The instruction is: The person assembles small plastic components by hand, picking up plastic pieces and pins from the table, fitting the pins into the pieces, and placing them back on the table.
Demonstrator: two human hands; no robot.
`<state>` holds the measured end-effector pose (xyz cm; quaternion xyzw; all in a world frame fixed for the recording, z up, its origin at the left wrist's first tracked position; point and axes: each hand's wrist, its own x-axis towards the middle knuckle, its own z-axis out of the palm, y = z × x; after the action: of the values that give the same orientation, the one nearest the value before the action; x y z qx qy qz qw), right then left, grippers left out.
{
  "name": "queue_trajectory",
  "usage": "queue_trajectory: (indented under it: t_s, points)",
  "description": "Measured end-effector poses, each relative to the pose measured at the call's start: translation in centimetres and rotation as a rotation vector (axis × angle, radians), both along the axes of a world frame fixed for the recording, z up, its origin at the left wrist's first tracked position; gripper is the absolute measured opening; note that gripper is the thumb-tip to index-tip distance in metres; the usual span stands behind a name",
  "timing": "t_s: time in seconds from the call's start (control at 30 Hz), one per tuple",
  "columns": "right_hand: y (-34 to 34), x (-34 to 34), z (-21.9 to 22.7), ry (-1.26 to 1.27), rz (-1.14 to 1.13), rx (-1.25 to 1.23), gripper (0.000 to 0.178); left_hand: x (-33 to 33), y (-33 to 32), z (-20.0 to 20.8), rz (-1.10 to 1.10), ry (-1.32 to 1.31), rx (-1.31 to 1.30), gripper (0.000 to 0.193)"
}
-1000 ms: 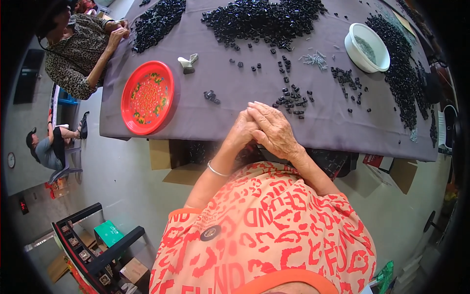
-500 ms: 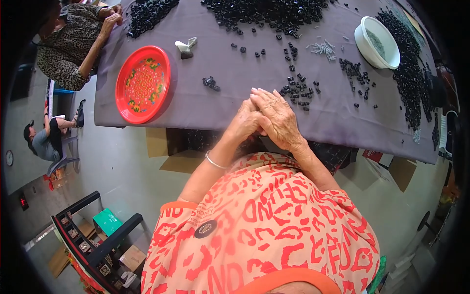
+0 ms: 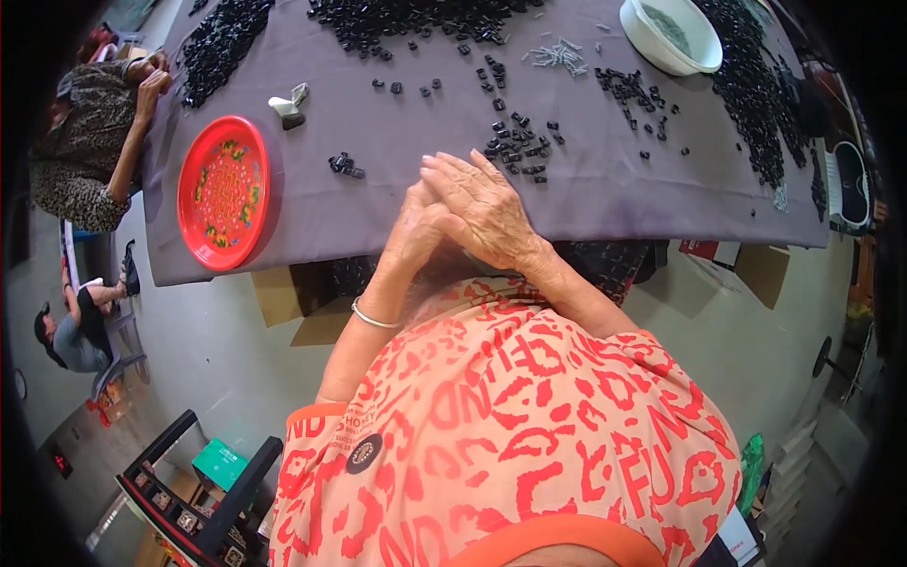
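Observation:
Both of my hands meet above the near edge of the cloth-covered table (image 3: 378, 213). My right hand (image 3: 489, 215) lies over my left hand (image 3: 414, 227), its fingers pressed together and cupped across it. Most of my left fingers are hidden underneath, and whatever the two hands enclose cannot be made out. Just beyond my right fingertips lies a loose group of small black plastic parts (image 3: 518, 144). A smaller clump of black parts (image 3: 346, 165) sits to the left of my hands.
A red patterned tray (image 3: 194, 222) stands at left, near a white-and-black object (image 3: 286, 109). Large heaps of black parts (image 3: 416, 17) lie farther back. Grey pins (image 3: 559, 57) and a white bowl (image 3: 652, 49) are at right. Another person (image 3: 90, 142) works at the left edge.
The view has turned, so table and trays sit farther left in the picture. My hands remain pressed together, with the right one still over the left.

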<state>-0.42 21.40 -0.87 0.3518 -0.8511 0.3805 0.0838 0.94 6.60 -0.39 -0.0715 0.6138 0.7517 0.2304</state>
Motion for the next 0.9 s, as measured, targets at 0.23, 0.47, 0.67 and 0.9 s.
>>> queue_trajectory:
  t_s: [0.23, 0.47, 0.67, 0.9]
  points:
    - [0.3, -0.1, 0.1, 0.032, 0.027, 0.055, 0.055, 0.1, 0.4, -1.3, 0.095, 0.091, -0.031, 0.024]
    - [0.5, -0.7, -0.1, 0.001, 0.012, 0.099, 0.059, -0.7, 1.1, 0.3, 0.109, 0.091, -0.042, 0.025]
    - [1.1, -0.1, 0.1, 0.115, -0.049, -0.140, 0.046, -0.4, 1.7, -0.4, 0.086, 0.273, -0.173, 0.017]
    - [4.0, -0.6, 0.2, 0.257, -0.342, 0.046, 0.027, 1.7, 3.5, 0.0, 0.078, 0.704, -0.944, 0.014]
